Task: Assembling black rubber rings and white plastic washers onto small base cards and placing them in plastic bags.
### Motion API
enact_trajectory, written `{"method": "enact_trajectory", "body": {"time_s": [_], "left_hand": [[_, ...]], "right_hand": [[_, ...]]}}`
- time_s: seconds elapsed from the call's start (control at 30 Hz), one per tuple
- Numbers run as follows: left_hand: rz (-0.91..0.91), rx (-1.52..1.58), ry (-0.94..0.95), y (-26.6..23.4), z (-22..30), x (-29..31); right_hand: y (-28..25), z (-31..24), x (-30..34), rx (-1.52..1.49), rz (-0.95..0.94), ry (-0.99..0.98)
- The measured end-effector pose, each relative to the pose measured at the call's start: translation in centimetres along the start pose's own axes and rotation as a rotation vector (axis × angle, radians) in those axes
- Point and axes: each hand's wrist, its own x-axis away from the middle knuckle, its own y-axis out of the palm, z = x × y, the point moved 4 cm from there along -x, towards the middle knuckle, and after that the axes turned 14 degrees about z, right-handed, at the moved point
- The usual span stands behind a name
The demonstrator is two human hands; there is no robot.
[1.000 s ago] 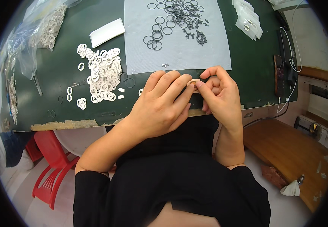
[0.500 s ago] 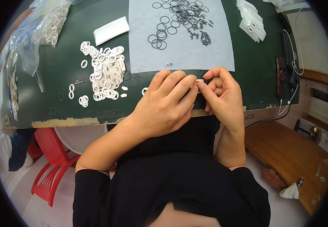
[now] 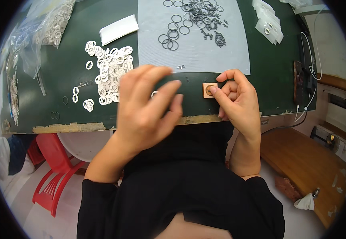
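Note:
My right hand (image 3: 236, 100) grips a small square wooden block (image 3: 205, 95) at the table's front edge, its thumb resting on the round inset in the block's top. My left hand (image 3: 145, 107) hovers to the left, open and a little blurred, with its fingers apart and nothing visible in them. Beyond it lies a heap of white oval rings (image 3: 111, 73), partly covered by the hand. One white ring (image 3: 154, 94) shows between the left fingers, on the table. A small silvery metal piece (image 3: 181, 67) sits on the near edge of the grey sheet (image 3: 151, 59).
Black rings (image 3: 173, 27) and small dark parts (image 3: 219, 39) are spread on the sheet. A white folded stack (image 3: 119, 30) stands behind the heap. Clear bags (image 3: 269, 26) lie at the far right, a phone (image 3: 298, 81) at the right edge. A red chair (image 3: 53, 159) is below left.
My left hand has let go of the block and swung left, its fingers spreading. The block is now uncovered, still under my right thumb.

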Motion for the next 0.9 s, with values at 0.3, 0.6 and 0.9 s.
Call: {"method": "enact_trajectory", "body": {"time_s": [0.3, 0.6, 0.9], "left_hand": [[-0.077, -0.068, -0.156, -4.5, -3.8, 0.5], [-0.046, -0.1, -0.183, -3.5, -4.4, -0.3], [-0.156, -0.238, -0.219, -1.9, -4.3, -0.7]], "right_hand": [[-0.4, 0.0, 0.2, -0.089, -0.015, 0.034], [-2.3, 0.0, 1.0, -0.268, 0.106, -0.065], [-2.3, 0.9, 1.4, -0.256, 0.149, -0.177]]}}
